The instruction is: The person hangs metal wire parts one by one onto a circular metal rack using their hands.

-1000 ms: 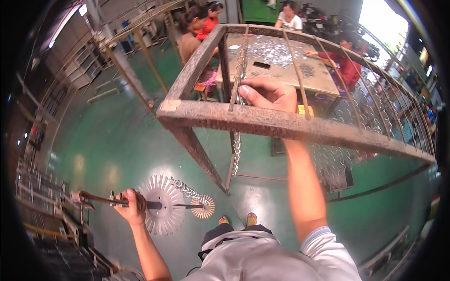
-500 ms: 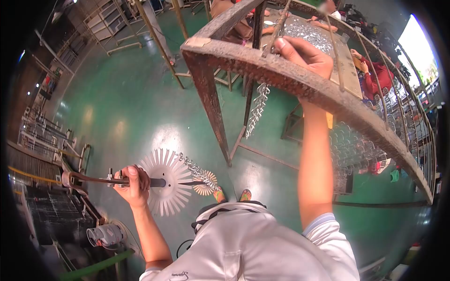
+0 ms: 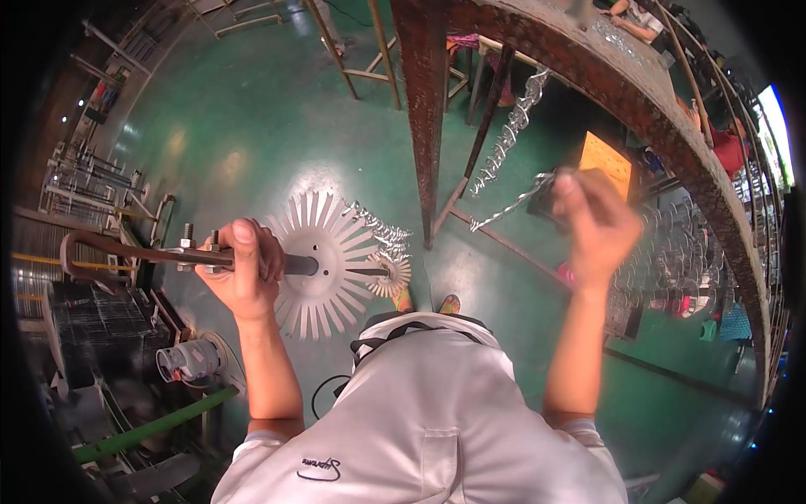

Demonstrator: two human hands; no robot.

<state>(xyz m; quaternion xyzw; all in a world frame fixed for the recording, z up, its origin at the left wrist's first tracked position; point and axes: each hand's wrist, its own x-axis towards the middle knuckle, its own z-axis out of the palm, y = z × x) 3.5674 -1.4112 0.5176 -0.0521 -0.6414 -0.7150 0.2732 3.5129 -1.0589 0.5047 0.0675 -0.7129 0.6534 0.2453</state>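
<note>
My left hand [image 3: 243,262] is closed round a metal rod [image 3: 126,250] with a bent hook at its outer end and bolts beside my fist. On that rod sits a large slotted disc [image 3: 312,265], with a smaller slotted disc [image 3: 391,275] below. Shiny metal pieces [image 3: 378,231] cluster along the large disc's edge. My right hand [image 3: 594,223], smeared by motion, has its fingers closed at the end of a thin silvery strand [image 3: 514,207]. Above it curves a rusty metal frame [image 3: 638,109], from which a string of shiny metal pieces [image 3: 512,126] hangs.
A yellow perforated panel [image 3: 606,165] stands behind my right hand. Several wire hooks [image 3: 672,252] hang at the right. A gas cylinder [image 3: 191,361] and a green bar [image 3: 159,424] are at lower left. Another person [image 3: 640,18] is at upper right.
My right hand has come down off the rusty frame, with the silvery strand now at its fingers. My left hand and the hooked rod have risen slightly. The view has tilted downward.
</note>
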